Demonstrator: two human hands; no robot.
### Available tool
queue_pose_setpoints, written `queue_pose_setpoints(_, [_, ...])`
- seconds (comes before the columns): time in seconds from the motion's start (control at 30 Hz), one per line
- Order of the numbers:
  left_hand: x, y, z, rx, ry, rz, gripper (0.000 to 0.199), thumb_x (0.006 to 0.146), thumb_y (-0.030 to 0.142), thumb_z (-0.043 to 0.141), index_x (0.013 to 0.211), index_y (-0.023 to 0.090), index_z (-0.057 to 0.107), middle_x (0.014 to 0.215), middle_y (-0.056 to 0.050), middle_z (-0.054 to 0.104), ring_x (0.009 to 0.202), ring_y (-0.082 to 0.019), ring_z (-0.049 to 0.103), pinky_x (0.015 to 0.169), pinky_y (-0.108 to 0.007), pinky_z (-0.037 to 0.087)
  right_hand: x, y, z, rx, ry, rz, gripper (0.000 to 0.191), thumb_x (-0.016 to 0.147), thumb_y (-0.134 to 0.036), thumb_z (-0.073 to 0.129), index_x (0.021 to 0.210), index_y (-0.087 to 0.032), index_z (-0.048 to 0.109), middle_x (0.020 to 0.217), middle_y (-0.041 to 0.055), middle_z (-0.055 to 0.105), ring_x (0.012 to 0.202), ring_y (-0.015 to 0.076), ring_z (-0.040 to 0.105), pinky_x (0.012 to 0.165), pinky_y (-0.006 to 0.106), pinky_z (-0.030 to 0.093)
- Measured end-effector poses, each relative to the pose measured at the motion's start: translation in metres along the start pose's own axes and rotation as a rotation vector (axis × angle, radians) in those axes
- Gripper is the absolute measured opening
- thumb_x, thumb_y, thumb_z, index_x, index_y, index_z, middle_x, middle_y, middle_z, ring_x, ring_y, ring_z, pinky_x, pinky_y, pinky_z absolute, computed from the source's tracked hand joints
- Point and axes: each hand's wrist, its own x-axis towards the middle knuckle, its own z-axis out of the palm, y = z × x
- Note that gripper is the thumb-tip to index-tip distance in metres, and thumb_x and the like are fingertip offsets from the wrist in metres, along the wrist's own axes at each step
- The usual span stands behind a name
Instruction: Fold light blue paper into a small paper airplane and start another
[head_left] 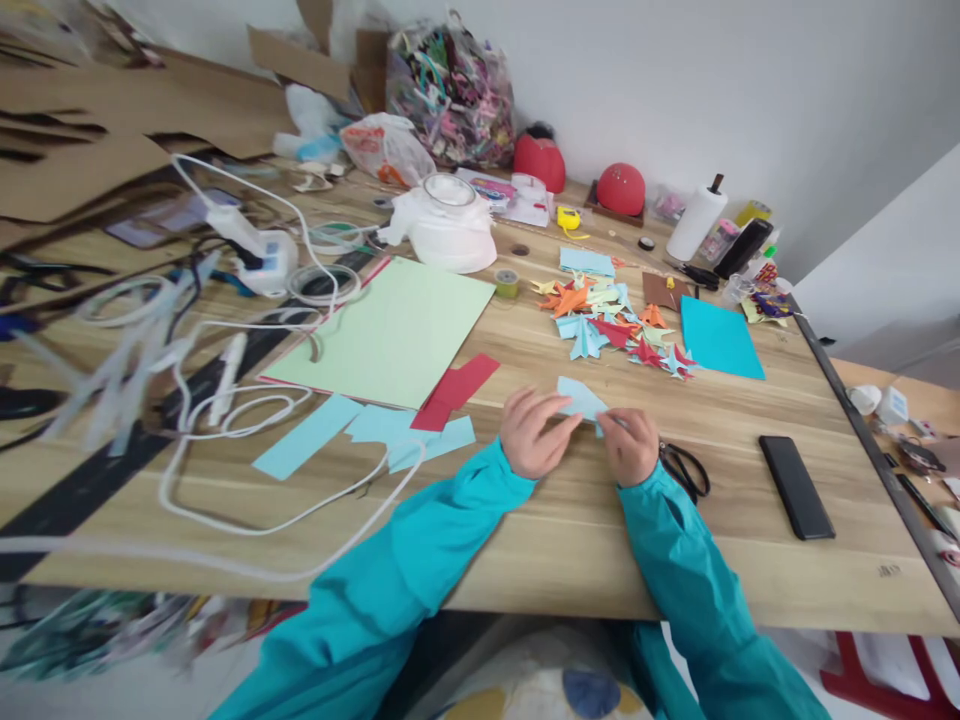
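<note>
A small piece of folded light blue paper [579, 396] is between my two hands, just over the wooden table. My left hand [534, 432] holds its left side, fingers stretched along it. At its lower right corner, my right hand [631, 445] pinches the paper with thumb and fingertips. Black scissors handles [686, 472] stick out beside my right wrist; the rest is hidden. Beyond my hands lies a pile of folded paper shapes [600, 312] in orange, red, blue and yellow. To the left are light blue paper strips [307, 436] and red paper pieces [454, 392].
Pale green sheets [390, 330] lie on the left, and a white cable [277, 528] loops near them. A turquoise sheet [721, 337] and a black phone [796, 487] are on the right. Toward the wall stand a white roll [696, 222] and red domed pincushions [621, 188].
</note>
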Motion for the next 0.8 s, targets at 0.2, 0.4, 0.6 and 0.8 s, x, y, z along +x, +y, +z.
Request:
queue_pose_setpoints(0.2, [0.003, 0.013, 0.007, 0.032, -0.113, 0.102, 0.015, 0.081, 0.014, 0.052, 0.080, 0.021, 0.065, 0.100, -0.002, 0.070, 0.099, -0.017, 0.060, 0.102, -0.044, 0.031, -0.001, -0.007, 0.008, -0.117, -0.066, -0.165, 0.012, 0.080, -0.014, 0.060, 0.084, -0.022, 0.068, 0.085, 0.0034, 0.069, 0.082, 0.0153, 0.058, 0.076, 0.031, 0.041])
queue_pose_setpoints(0.4, [0.000, 0.012, 0.009, 0.028, -0.162, 0.135, 0.016, 0.082, 0.013, 0.050, 0.080, 0.019, 0.064, 0.101, -0.003, 0.070, 0.098, -0.018, 0.061, 0.103, -0.044, 0.031, -0.003, -0.004, 0.009, -0.092, -0.073, -0.178, 0.012, 0.081, -0.012, 0.059, 0.082, -0.021, 0.067, 0.084, 0.0034, 0.069, 0.083, 0.0156, 0.058, 0.077, 0.032, 0.041])
queue_pose_setpoints(0.6, [-0.006, 0.010, 0.014, -0.086, -0.275, 0.052, 0.020, 0.084, 0.014, 0.047, 0.083, 0.021, 0.065, 0.107, -0.003, 0.068, 0.102, -0.018, 0.060, 0.104, -0.045, 0.030, -0.005, -0.004, 0.010, -0.087, -0.118, -0.130, 0.015, 0.082, -0.014, 0.056, 0.077, -0.022, 0.067, 0.084, 0.0025, 0.070, 0.082, 0.0149, 0.058, 0.078, 0.031, 0.040])
queue_pose_setpoints(0.8, [-0.011, 0.005, 0.021, -0.145, -0.308, -0.037, 0.021, 0.084, 0.014, 0.046, 0.086, 0.022, 0.065, 0.108, -0.003, 0.068, 0.102, -0.019, 0.059, 0.105, -0.048, 0.028, -0.003, -0.005, 0.009, -0.084, -0.112, -0.152, 0.016, 0.082, -0.013, 0.055, 0.079, -0.022, 0.068, 0.085, 0.0027, 0.070, 0.083, 0.0149, 0.058, 0.080, 0.032, 0.039])
